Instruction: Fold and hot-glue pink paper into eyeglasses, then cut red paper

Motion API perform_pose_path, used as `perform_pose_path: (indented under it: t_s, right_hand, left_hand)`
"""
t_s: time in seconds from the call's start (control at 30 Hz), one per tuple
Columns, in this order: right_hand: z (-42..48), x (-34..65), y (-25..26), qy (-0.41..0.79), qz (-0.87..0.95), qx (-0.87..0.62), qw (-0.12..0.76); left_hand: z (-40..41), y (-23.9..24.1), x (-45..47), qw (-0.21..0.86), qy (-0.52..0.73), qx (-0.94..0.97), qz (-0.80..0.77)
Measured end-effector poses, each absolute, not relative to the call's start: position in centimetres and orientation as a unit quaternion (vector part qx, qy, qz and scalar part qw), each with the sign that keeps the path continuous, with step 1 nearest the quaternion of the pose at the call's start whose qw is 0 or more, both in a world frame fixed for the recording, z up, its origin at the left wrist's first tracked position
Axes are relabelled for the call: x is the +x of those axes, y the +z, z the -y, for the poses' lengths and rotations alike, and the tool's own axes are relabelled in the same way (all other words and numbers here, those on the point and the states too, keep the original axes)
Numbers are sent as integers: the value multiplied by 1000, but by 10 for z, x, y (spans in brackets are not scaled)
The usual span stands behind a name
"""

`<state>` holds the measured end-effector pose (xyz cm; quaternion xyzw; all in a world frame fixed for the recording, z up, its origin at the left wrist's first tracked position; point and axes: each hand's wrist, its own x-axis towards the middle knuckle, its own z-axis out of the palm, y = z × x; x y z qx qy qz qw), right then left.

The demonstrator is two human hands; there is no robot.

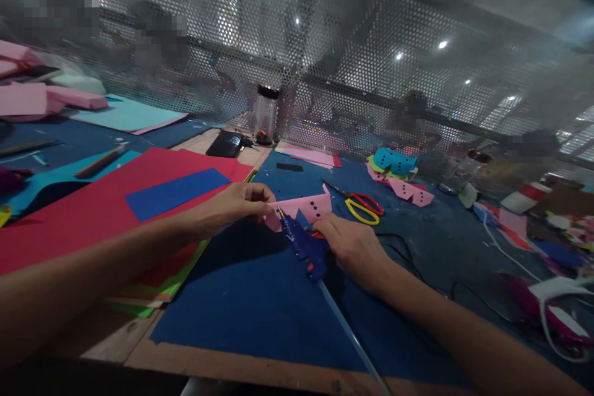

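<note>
My left hand [239, 204] pinches the left end of a pink paper cut-out [306, 207] with jagged edges and small black dots. My right hand [352, 247] grips a blue glue gun [304, 244], its nozzle touching the pink piece near my left fingers. A clear glue stick [346, 328] juts from the gun's back toward me. Both hands work over a dark blue sheet [260, 309] on the wooden table.
Red-and-yellow scissors [364, 205] lie just beyond the pink piece. A red sheet [93, 216] with a blue strip [179, 192] lies left. More pink and teal cut-outs [401, 176], a clear jar [266, 114], a black phone [225, 144] and a perforated metal screen [362, 55] stand behind. Cables and scraps crowd the right.
</note>
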<state>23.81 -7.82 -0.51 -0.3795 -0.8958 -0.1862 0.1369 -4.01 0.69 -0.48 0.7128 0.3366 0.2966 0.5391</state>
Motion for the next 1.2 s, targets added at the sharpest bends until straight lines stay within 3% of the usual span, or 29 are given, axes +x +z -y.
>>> perform_pose_path:
  t_s: [0.7,1.2]
  right_hand:
    - [78,235,-3,-258,886,-356,146]
    - [82,241,0,-120,897,-383,182]
  left_hand:
    - [-10,-9,-40,567,291,692,-339]
    - [-9,-6,-43,558,315,674,-368]
